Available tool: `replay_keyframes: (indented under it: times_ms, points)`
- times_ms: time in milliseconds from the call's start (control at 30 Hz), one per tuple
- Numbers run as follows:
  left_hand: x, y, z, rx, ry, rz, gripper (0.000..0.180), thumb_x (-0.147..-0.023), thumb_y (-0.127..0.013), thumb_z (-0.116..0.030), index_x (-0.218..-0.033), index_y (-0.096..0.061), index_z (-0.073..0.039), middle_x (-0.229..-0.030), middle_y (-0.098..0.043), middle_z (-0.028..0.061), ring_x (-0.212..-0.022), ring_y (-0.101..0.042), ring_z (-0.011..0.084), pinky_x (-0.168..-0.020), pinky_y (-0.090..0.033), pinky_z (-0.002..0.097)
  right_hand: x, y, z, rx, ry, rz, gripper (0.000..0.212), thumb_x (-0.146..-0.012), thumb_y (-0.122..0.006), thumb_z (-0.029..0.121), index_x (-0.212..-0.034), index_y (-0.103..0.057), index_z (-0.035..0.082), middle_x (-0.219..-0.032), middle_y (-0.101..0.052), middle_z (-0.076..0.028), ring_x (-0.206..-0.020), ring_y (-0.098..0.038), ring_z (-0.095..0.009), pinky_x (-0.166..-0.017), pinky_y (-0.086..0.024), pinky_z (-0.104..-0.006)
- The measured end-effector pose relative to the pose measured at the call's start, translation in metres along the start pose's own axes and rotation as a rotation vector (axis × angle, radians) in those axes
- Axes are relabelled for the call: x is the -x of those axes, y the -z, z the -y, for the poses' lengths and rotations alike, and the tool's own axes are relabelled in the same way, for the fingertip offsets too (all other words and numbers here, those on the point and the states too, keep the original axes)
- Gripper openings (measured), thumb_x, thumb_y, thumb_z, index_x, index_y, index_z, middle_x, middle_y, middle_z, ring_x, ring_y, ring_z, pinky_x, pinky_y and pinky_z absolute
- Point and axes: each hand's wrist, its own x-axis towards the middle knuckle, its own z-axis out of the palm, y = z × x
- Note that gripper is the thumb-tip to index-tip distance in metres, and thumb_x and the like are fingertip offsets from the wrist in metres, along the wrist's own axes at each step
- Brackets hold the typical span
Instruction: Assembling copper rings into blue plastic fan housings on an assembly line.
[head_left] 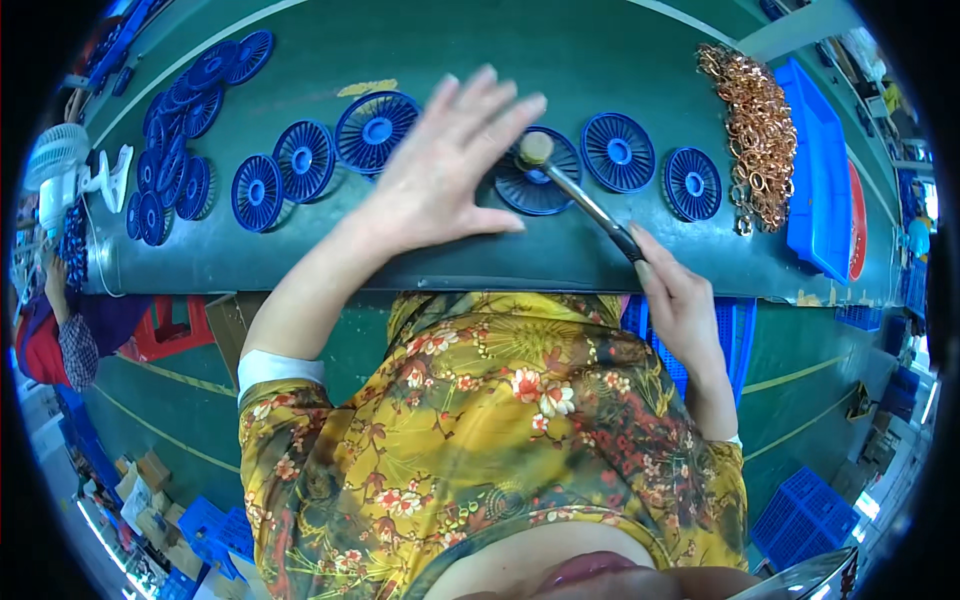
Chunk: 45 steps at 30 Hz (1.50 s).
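Note:
My right hand (675,290) grips the dark handle of a hammer (585,200). The hammer's round, pale head rests on or just above the hub of a blue slatted plastic disc (540,190); I cannot tell if they touch. With fingers stretched out and slightly blurred, my left hand (450,165) hovers over the table between that disc and another blue disc (377,130) to its left. Nothing shows in the left hand. Further discs lie in a row: one disc (618,152) and another (692,184) to the right, two more (304,160) to the left.
A pile of copper-coloured rings (760,135) lies at the right beside a blue tray (815,170) and a red one (857,220). Several blue discs (170,160) are heaped at the left, near a white fan (60,165). Another person's arm (62,300) shows at the far left.

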Motion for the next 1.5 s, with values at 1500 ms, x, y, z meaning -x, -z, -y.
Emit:
replay_keyframes:
  times_ms: [1500]
  points:
    - [0.055,0.009,0.021,0.080,0.466,-0.240,0.112,-0.062,-0.085,-0.026,-0.147,-0.017,-0.002,-0.128,-0.050,0.0224,-0.122,-0.047,0.0383,-0.107,-0.035,0.0474,0.006,-0.002,-0.003,-0.036,0.155,0.121,0.036,-0.088,-0.058,0.003,-0.124,-0.060,0.008,-0.111,-0.066,-0.019,-0.094,-0.066,-0.034,-0.081,-0.053,-0.0359]
